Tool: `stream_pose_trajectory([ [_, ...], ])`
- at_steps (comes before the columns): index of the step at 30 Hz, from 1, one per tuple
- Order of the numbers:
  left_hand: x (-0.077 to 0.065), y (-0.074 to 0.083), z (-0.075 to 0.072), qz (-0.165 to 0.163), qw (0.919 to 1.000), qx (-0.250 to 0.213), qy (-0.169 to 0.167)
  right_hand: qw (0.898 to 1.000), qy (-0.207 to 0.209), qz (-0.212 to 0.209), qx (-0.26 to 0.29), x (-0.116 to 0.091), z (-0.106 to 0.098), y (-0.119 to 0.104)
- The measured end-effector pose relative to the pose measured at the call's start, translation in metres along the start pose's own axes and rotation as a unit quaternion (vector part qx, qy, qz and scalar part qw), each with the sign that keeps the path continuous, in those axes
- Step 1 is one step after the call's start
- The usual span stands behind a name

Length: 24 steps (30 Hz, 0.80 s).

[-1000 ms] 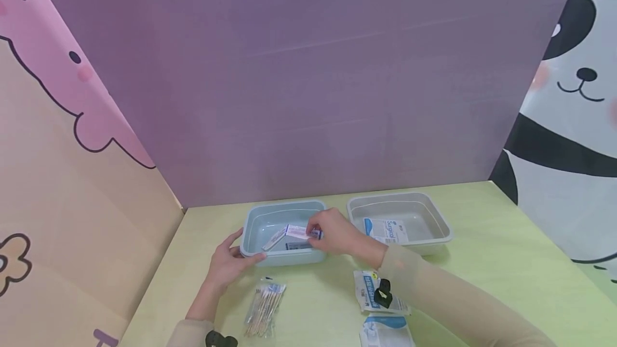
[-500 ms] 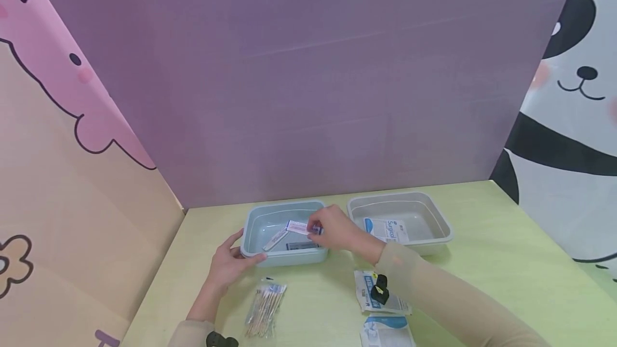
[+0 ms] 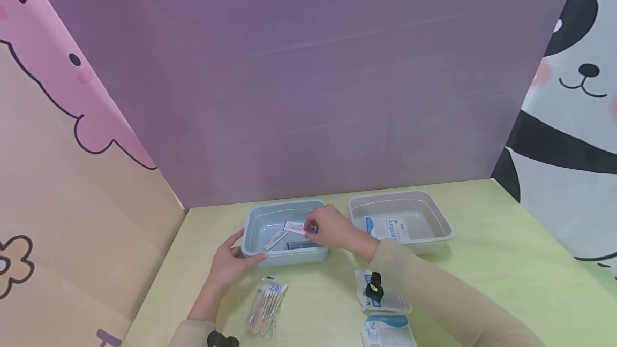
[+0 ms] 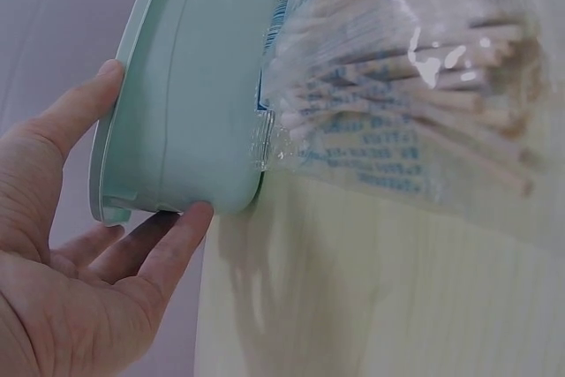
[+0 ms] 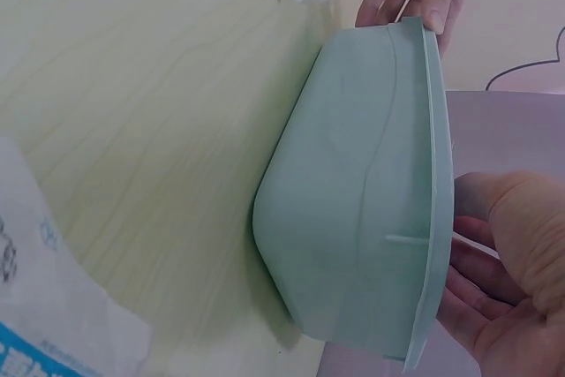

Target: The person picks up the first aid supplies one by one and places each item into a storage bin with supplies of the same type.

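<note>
From my end I take the blue tub as my landmark; it sits on the pale green table. The left hand grips its left end, thumb laid on the near rim and fingers bent round the side below the rim. The right hand reaches over the tub's right end, thumb and fingertips pinching one end of a small white-and-purple box. That box is within the tub's outline, slightly slanted; I cannot tell whether it touches the floor of the tub. In the right wrist view the tub wall hides the pinch from me.

Inside the tub I also see a narrow white box lying at a slant and a dark box along the near side. In front of the tub lies a clear bag of cotton swabs. Just to the tub's right stands a grey tub with a "Surgical" packet in it. To the tub's front right, I make out a partly covered packet and, nearer me, a blue-topped packet.
</note>
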<state>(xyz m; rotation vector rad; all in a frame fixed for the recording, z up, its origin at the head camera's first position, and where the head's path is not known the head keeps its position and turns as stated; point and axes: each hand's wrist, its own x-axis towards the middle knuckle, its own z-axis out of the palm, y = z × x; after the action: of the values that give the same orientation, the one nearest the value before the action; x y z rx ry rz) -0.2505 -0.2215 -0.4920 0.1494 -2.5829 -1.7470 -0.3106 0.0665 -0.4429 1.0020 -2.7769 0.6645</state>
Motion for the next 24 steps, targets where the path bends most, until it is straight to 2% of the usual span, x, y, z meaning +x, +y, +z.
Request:
stream_pose_trajectory([
  [11,-0.002,0.002,-0.002,-0.002,1.0000,-0.004,0.000,1.000,0.004,-0.011,-0.007,0.011,0.008,0.000],
  [24,0.000,0.002,0.000,-0.003,1.0000,-0.005,0.003,1.000,-0.010,-0.019,-0.006,0.013,0.013,0.003],
])
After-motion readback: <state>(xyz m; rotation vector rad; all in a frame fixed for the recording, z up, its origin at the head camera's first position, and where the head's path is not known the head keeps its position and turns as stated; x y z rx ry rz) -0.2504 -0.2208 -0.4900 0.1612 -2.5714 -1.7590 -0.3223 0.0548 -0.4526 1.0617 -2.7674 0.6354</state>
